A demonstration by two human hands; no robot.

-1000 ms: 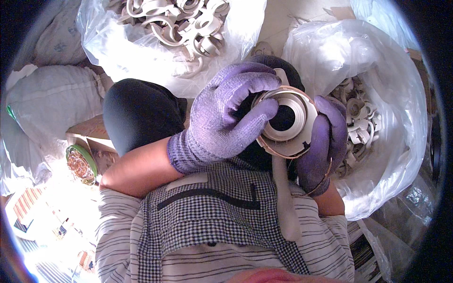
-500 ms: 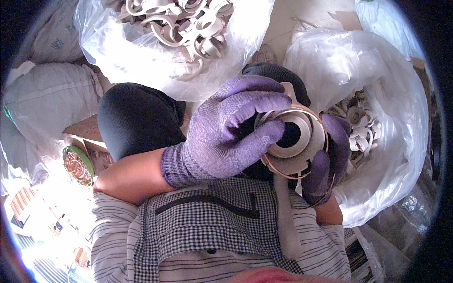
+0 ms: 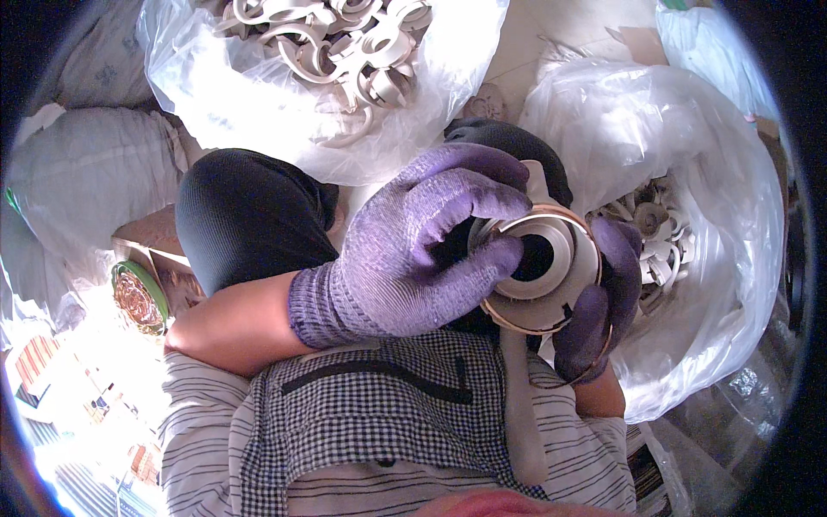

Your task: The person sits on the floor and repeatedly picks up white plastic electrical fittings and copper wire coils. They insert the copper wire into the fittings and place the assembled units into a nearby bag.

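Note:
A beige, round plastic part (image 3: pixel 543 305) with a wide hole is held up in front of me, its long flat arm (image 3: pixel 524 414) hanging down over my apron. Around its rim runs a thin copper-coloured wire ring (image 3: pixel 556 209). In a purple knit glove, my left hand (image 3: pixel 388 250) grips the part's left edge, with the thumb at the hole and fingers at the upper rim. My right hand (image 3: pixel 610 293), gloved too, is wrapped round the right side. A further loop of wire (image 3: pixel 551 385) hangs below the right hand.
A clear plastic bag (image 3: pixel 284 121) of beige plastic parts stands ahead; another such bag (image 3: pixel 732 284) is at right. At left are a green-rimmed round container (image 3: pixel 140 297) of copper-coloured rings, a cardboard box (image 3: pixel 155 231) and a pale sack (image 3: pixel 95 172). My dark-clad knee (image 3: pixel 250 215) sticks up.
The copper-coloured ring, which stood off the part's right and lower edge, now lies closer along the rim. Both hands keep their hold and have shifted only slightly.

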